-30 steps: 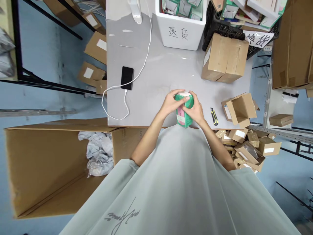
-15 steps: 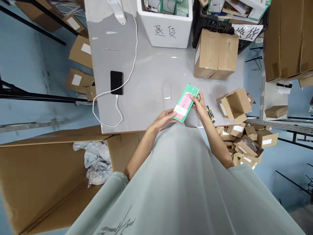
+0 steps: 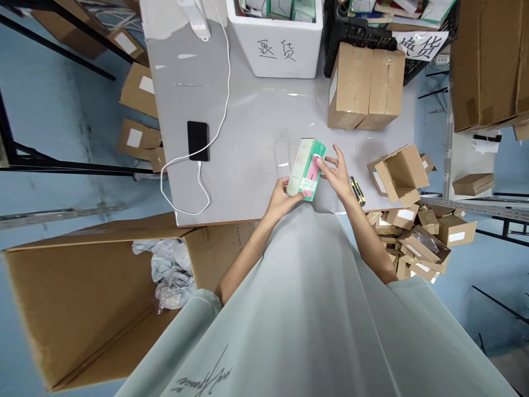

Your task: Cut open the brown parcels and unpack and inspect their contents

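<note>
A small green, white and pink carton (image 3: 301,165) is tilted over the front of the table, two of its long sides showing. My left hand (image 3: 283,197) grips its lower left end, with the thumb across the pink and white face. On the other side, my right hand (image 3: 336,173) has its fingers spread, and its thumb touches the pink face. Just right of that wrist lies a yellow and black utility knife (image 3: 357,191) on the grey table (image 3: 248,132).
Behind stand a white foam bin (image 3: 285,47) and a black crate (image 3: 359,27), with a taped brown box (image 3: 366,85) before it. An opened carton (image 3: 399,173) lies right, a cabled phone (image 3: 198,140) left. A big cardboard box (image 3: 82,309) is at lower left.
The carton has been rolled to the right, bringing a white side into view. My right fingers have come off its edge and spread, while my left hand now wraps its lower end.
</note>
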Motion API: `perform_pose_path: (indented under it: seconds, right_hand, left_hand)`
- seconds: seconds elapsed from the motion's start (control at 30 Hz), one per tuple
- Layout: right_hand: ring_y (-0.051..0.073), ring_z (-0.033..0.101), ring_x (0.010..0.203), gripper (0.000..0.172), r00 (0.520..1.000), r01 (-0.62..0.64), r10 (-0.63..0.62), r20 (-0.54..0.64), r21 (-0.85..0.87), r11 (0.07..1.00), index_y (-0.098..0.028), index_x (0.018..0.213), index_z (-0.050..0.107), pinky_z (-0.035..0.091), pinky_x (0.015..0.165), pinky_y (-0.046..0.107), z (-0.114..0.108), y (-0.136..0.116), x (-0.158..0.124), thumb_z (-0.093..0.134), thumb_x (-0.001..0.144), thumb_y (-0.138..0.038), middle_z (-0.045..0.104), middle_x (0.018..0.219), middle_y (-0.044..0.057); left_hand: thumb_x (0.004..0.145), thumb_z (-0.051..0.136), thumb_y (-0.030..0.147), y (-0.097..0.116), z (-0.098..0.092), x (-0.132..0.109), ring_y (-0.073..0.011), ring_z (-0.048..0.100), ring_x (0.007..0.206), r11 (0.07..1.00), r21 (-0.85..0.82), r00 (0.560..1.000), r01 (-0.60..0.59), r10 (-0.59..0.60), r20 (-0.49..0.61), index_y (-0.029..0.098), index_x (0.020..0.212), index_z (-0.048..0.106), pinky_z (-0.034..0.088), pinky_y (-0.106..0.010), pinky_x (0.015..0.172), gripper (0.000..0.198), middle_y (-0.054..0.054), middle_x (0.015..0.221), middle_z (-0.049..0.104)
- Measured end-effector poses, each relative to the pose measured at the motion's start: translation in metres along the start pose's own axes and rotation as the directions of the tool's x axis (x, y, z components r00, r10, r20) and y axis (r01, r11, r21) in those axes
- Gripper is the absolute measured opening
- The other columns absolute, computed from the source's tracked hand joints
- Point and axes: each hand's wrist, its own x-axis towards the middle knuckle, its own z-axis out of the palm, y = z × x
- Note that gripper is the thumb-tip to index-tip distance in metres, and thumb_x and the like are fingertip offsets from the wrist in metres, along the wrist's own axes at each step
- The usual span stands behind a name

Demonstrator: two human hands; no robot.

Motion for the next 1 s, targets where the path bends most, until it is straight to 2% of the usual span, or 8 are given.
perform_pose_path:
  seconds: [0.13,0.27,0.37,0.43,0.57,0.77,0.93,1.0]
  right_hand:
    - [0.035,0.078,0.125,0.125,0.999,0.015,-0.016,0.041,0.029,0.999,-0.039,0.178,0.034,0.072,0.102,0.052,0.008,0.0,0.001,0.085,0.078,-0.092,0.07,0.152,0.014]
    - [0.033,0.078,0.123,0.117,0.999,0.013,-0.012,-0.034,0.053,0.999,-0.042,0.175,0.039,0.072,0.099,0.049,0.009,-0.002,0.0,0.082,0.079,-0.093,0.072,0.15,0.012]
    - [0.033,0.078,0.124,0.113,0.999,-0.016,0.019,-0.031,0.103,0.995,-0.043,0.172,0.042,0.072,0.097,0.05,0.004,-0.005,-0.003,0.082,0.079,-0.092,0.076,0.144,0.009]
    - [0.033,0.078,0.124,0.11,0.999,-0.046,0.047,-0.002,0.147,0.988,-0.042,0.171,0.044,0.072,0.097,0.052,0.001,-0.007,-0.006,0.081,0.08,-0.09,0.08,0.139,0.008]
    - [0.032,0.078,0.119,0.104,0.998,-0.047,0.039,0.05,0.176,0.983,-0.041,0.169,0.046,0.071,0.097,0.053,-0.001,-0.009,-0.006,0.079,0.082,-0.087,0.083,0.129,0.006]
    - [0.032,0.077,0.121,0.106,0.998,-0.029,0.02,0.062,0.137,0.99,-0.04,0.168,0.049,0.07,0.099,0.052,0.002,-0.002,0.002,0.079,0.08,-0.09,0.082,0.129,0.007]
    - [0.031,0.079,0.12,0.12,0.998,-0.022,0.028,-0.062,0.09,0.996,-0.036,0.176,0.036,0.069,0.103,0.049,0.005,0.016,0.011,0.084,0.08,-0.088,0.074,0.143,0.012]
    - [0.032,0.078,0.124,0.118,1.0,0.003,-0.003,-0.014,0.034,0.999,-0.033,0.179,0.029,0.066,0.108,0.047,0.007,0.021,0.014,0.08,0.087,-0.085,0.069,0.152,0.014]
  left_hand:
    - [0.072,0.098,0.051,0.004,0.008,-0.009,-0.035,0.068,0.137,0.977,0.185,0.991,-0.109,0.122,-0.062,0.025,0.138,0.057,0.061,-0.047,0.108,0.082,-0.015,0.147,0.068]
    - [0.075,0.096,0.061,0.005,0.001,-0.01,-0.037,0.063,0.148,0.987,0.066,0.989,-0.147,0.145,0.037,0.025,0.14,0.058,0.064,-0.048,0.107,0.083,-0.018,0.157,0.063]
    - [0.079,0.092,0.071,0.005,-0.015,-0.003,-0.0394,0.065,0.147,0.993,-0.113,0.983,-0.024,0.044,0.179,0.023,0.138,0.063,0.067,-0.053,0.106,0.081,-0.019,0.158,0.066]
    - [0.081,0.091,0.073,0.007,-0.025,0.002,-0.0404,0.07,0.142,0.971,-0.214,0.954,0.103,-0.035,0.297,0.023,0.141,0.066,0.068,-0.058,0.107,0.082,-0.02,0.155,0.069]
    - [0.075,0.101,0.058,0.01,-0.032,0.005,-0.0396,0.074,0.136,0.932,-0.281,0.905,0.228,-0.096,0.415,0.021,0.143,0.069,0.068,-0.059,0.107,0.084,-0.02,0.151,0.074]
    - [0.065,0.103,0.05,0.001,-0.02,0.008,-0.0351,0.073,0.133,0.971,-0.206,0.967,0.117,-0.063,0.249,0.021,0.136,0.068,0.065,-0.054,0.111,0.084,-0.017,0.145,0.075]
    - [0.066,0.097,0.046,-0.006,-0.01,0.008,-0.0327,0.07,0.135,0.998,0.012,0.995,-0.054,0.053,0.082,0.023,0.139,0.062,0.063,-0.046,0.107,0.084,-0.015,0.151,0.07]
    - [0.067,0.096,0.044,-0.005,-0.005,0.004,-0.0338,0.069,0.136,0.989,0.106,0.994,-0.108,0.104,0.041,0.023,0.141,0.061,0.063,-0.046,0.104,0.084,-0.015,0.151,0.069]
